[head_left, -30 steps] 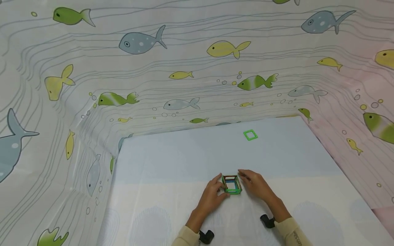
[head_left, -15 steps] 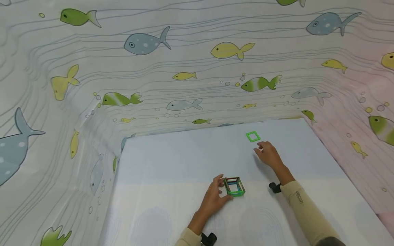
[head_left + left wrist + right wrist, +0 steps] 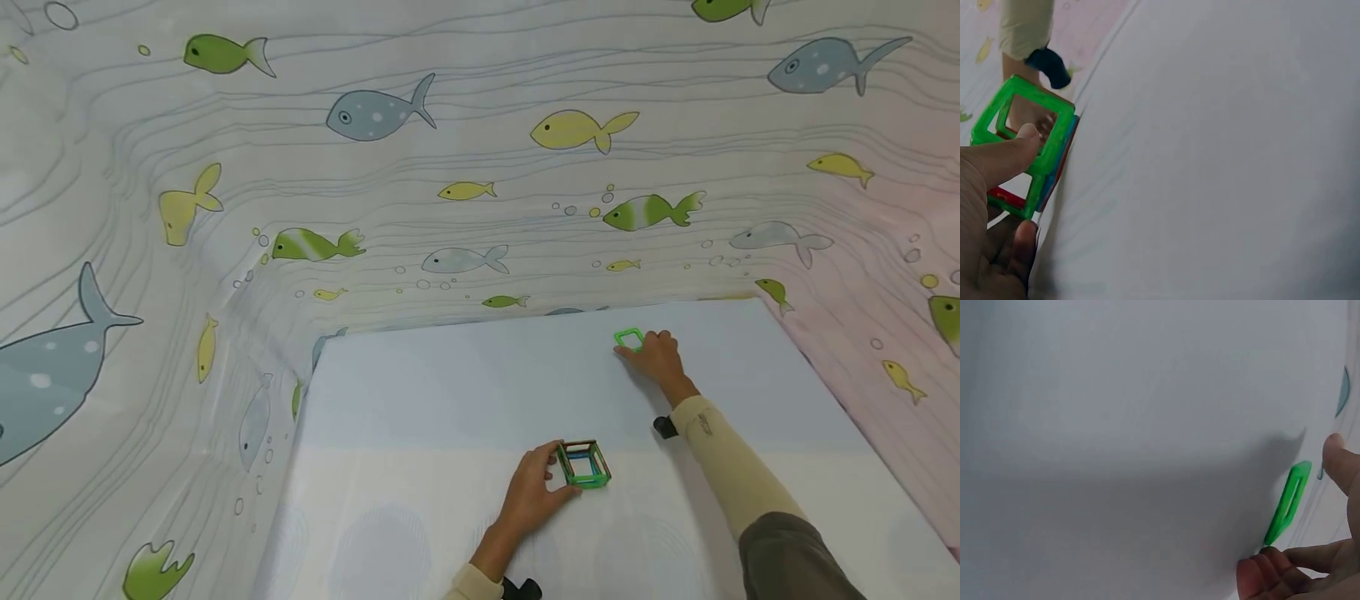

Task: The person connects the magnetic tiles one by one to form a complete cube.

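Note:
My left hand holds a small open cube of magnetic tile frames at its left side. In the left wrist view, the thumb lies across a green tile face with the fingers curled behind. Red and blue edges show on the cube's other sides. Farther back, my right hand reaches a single green square magnetic tile lying on the table. The right wrist view has that tile between the raised thumb and the fingers, fingertips right at its near edge; the thumb stands apart from it.
A pale sheet covers the table. Behind and beside it hangs a fish-print curtain, meeting the table's back and side edges. A black wrist mount sits under the right cuff, close over the table.
My right hand has left the cube's right side and gone back to the lone green tile. The left hand stays at the cube. The whole head view has shifted slightly.

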{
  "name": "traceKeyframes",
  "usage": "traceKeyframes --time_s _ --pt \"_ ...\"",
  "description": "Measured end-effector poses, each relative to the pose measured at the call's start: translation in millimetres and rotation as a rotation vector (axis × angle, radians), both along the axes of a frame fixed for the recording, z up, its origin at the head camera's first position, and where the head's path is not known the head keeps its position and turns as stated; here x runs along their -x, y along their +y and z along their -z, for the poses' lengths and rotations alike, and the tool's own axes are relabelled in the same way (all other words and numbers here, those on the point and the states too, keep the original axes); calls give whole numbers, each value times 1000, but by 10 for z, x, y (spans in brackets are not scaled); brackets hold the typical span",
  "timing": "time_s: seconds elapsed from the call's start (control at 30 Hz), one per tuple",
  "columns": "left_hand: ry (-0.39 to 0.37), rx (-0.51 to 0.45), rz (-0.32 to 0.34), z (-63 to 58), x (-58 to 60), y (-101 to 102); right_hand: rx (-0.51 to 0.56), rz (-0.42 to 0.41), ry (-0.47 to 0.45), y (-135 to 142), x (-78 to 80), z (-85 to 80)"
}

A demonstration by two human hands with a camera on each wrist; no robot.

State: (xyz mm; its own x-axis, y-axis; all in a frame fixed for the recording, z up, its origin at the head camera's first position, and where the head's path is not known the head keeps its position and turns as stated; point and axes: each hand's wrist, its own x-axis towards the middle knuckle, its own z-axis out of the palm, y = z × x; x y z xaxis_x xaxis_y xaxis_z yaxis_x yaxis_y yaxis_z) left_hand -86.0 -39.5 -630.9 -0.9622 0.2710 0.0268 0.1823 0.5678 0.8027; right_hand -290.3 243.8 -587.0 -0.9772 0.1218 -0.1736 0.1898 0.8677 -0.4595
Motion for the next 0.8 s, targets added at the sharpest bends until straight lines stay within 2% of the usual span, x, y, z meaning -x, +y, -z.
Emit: traceKeyframes --time_s 0.23,0.37,0.5,0.67,0.8 --pt "22 -11 -8 6 -21 -6 -38 -24 19 -79 13 34" --pt "23 -8 -9 -4 -11 32 -2 -30 1 -31 21 24" --pt "16 -12 -10 9 -13 53 16 -75 -18 10 -7 8" --pt "48 -15 -17 17 -9 43 97 -137 -29 7 -116 -63" --pt "36 -15 -23 -15 -16 19 205 -246 -57 -62 -331 -139"
